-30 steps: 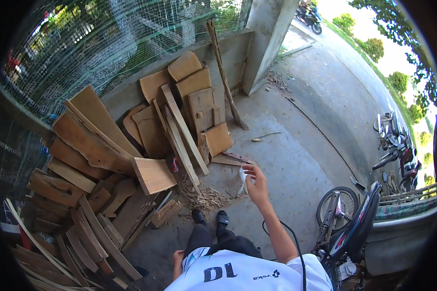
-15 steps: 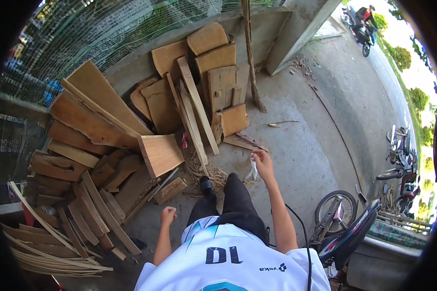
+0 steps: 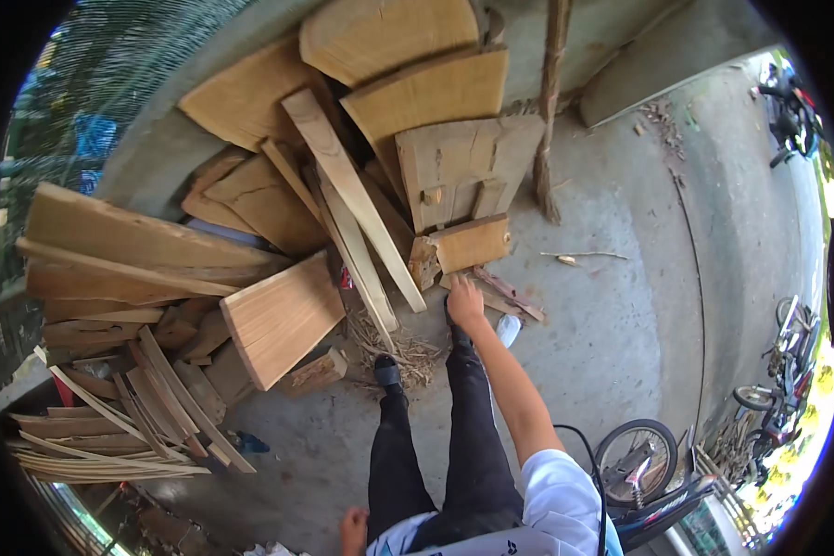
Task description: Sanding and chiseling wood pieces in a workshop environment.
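My right hand [image 3: 466, 302] reaches forward, its fingers curled, over my foot and the near end of a thin wooden offcut [image 3: 497, 298]. What the fingers hold, if anything, is hidden. Just above the hand in the picture stands a short wooden block [image 3: 471, 244]. A small white thing [image 3: 508, 329], its kind unclear, shows on the floor side of my right wrist. My left hand [image 3: 353, 531] hangs low beside my left leg, fingers closed, with nothing visible in it.
Wide wooden boards [image 3: 250, 88] lean on the low wall; a thick board [image 3: 285, 320] and curved strips [image 3: 190, 398] pile up at left. Shavings [image 3: 403, 360] lie by my sandal. A broom-like bundle [image 3: 549, 130] stands ahead. A motorbike [image 3: 639, 473] is parked at right.
My view has tilted forward and nearer the boards. My right hand has moved left and ahead, away from the white thing. My left hand has dropped lower. The distant motorbike rider has moved toward the right edge.
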The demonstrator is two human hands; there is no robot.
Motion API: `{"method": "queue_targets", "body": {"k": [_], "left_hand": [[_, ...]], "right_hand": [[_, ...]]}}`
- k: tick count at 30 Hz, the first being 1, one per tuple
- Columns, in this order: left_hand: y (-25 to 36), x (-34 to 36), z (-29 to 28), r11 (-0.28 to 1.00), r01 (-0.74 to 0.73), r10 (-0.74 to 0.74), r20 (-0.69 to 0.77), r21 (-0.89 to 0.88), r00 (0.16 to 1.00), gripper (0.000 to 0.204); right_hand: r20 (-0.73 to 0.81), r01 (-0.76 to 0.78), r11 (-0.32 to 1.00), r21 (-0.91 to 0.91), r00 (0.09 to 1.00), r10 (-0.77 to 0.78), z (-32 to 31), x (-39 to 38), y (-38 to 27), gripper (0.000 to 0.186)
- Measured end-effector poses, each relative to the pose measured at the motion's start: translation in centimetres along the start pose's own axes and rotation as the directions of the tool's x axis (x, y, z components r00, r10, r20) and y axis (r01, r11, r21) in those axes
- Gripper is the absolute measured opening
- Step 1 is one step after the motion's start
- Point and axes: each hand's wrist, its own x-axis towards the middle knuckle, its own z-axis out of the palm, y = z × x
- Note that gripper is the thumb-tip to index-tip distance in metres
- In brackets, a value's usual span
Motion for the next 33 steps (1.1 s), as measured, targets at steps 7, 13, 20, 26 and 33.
{"method": "queue_targets", "body": {"k": [7,13,20,26,33], "left_hand": [[5.1,-4.3,-16.1,0.910,0.046,-0.099,0.109,0.412,0.989,0.071],[-0.2,-0.8,-1.8,0.967,0.227,-0.241,0.128,0.115,0.962,0.053],[-4.2,-6.1,10.6,0.838,0.439,-0.432,0.096,-0.323,0.897,0.031],[-4.0,-11.2,19.6,0.863,0.293,-0.360,-0.094,-0.411,0.928,0.034],[-6.5,-11.1,24.0,0.662,0.353,-0.528,-0.077,-0.661,0.846,0.039]], "right_hand": [[-0.018,0.133,0.837,-0.531,0.986,-0.168,5.3,15.7,5.7,0.053],[0.083,0.249,0.674,-0.696,0.960,-0.269,6.3,15.8,14.2,0.016],[0.182,0.185,0.907,-0.379,0.976,-0.123,1.3,7.4,15.4,0.016],[0.287,-0.075,0.957,-0.278,0.945,0.158,-7.8,0.2,20.1,0.048],[0.110,-0.259,0.879,-0.401,0.939,0.327,-15.1,-10.6,20.0,0.065]]}}
